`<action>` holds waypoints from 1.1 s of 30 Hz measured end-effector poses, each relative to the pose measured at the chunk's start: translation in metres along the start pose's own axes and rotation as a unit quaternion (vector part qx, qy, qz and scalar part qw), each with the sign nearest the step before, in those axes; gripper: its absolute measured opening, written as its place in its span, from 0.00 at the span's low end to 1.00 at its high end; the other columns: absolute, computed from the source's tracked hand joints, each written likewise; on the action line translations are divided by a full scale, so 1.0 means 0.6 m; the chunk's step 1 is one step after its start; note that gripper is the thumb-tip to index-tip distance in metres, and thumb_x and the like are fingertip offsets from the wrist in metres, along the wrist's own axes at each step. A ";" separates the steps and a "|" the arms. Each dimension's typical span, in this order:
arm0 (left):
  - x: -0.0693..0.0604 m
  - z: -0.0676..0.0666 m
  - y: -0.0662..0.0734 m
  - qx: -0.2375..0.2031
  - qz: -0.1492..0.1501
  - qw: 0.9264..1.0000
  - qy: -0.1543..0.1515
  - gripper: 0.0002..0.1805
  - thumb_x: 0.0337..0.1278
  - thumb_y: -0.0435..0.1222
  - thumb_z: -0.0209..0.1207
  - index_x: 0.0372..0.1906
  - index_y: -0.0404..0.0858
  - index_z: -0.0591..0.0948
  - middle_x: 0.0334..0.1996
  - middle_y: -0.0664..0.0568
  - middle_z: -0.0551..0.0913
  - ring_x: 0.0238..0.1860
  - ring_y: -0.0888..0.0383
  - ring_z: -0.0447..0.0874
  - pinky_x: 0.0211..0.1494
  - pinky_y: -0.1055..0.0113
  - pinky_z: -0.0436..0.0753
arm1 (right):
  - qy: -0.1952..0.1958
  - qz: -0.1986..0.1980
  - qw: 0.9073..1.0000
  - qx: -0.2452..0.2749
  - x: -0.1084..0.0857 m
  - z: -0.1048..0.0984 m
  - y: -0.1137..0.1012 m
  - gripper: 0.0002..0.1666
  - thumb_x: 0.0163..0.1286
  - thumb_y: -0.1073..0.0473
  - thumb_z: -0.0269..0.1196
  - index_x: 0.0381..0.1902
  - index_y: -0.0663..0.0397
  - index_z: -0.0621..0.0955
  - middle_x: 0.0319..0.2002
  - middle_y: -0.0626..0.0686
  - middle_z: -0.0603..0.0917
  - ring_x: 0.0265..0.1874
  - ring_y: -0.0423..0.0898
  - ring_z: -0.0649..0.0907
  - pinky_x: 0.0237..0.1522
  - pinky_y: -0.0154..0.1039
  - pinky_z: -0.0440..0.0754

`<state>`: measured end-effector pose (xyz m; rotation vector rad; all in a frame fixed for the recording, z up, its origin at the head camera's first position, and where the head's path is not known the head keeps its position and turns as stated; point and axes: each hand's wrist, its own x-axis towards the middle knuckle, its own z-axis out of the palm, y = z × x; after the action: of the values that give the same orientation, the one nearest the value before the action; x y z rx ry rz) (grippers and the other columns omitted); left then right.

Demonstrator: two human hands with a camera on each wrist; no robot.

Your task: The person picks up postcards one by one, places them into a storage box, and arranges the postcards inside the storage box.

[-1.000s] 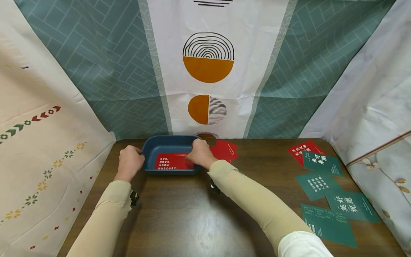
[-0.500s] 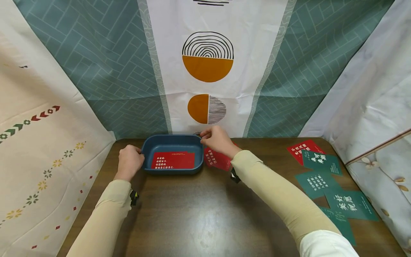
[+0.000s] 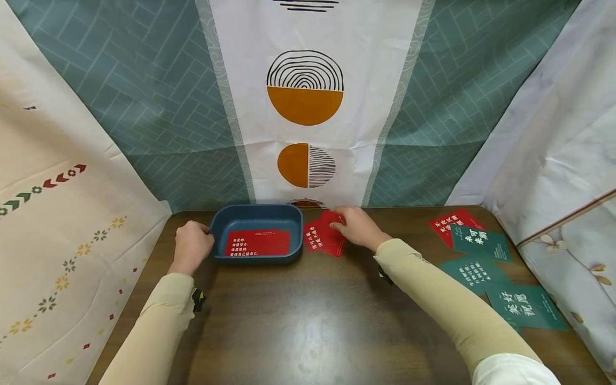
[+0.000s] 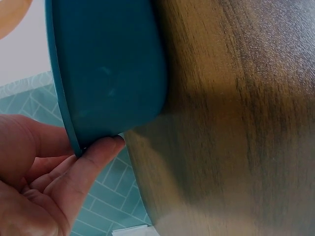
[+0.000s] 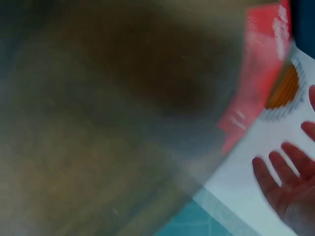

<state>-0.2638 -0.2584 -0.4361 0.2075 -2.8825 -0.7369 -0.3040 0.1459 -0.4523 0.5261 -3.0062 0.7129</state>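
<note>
A dark blue tray [image 3: 259, 260] with rounded corners stands at the back left of the table. One or more red cards [image 3: 264, 243] with white writing lie inside it. My left hand [image 3: 190, 243] pinches the tray's left rim; in the left wrist view, thumb and fingers [image 4: 96, 155] close on that edge. To the right of the tray, several red cards [image 3: 317, 239] overlap on the table. My right hand [image 3: 360, 227] is over their right side, and in the blurred right wrist view its fingers [image 5: 285, 164] are spread and hold nothing.
At the table's right edge lies a spread of green cards [image 3: 524, 306] with a red card [image 3: 449, 222] at its back. Patterned cloths [image 3: 409, 160] hang along the back and both sides. The brown wooden table [image 3: 308, 321] reaches toward me.
My right hand has left the tray's inside, passed over its right rim and moved right to the red cards beside it. My left hand has stayed on the left rim.
</note>
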 end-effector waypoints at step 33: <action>0.000 0.001 -0.002 0.007 -0.001 1.000 0.005 0.15 0.51 0.34 0.55 0.38 0.28 0.85 0.37 0.32 0.85 0.36 0.35 0.82 0.37 0.47 0.81 | -0.108 0.022 0.983 -0.144 -0.106 0.004 0.068 0.39 0.58 0.39 0.63 0.66 0.43 0.69 0.65 0.58 0.70 0.62 0.57 0.71 0.54 0.55 0.77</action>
<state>-0.2640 -0.2591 -0.4370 0.2140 -2.8800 -0.7142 -0.2570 0.1996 -0.4777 0.5558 -3.2482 0.2236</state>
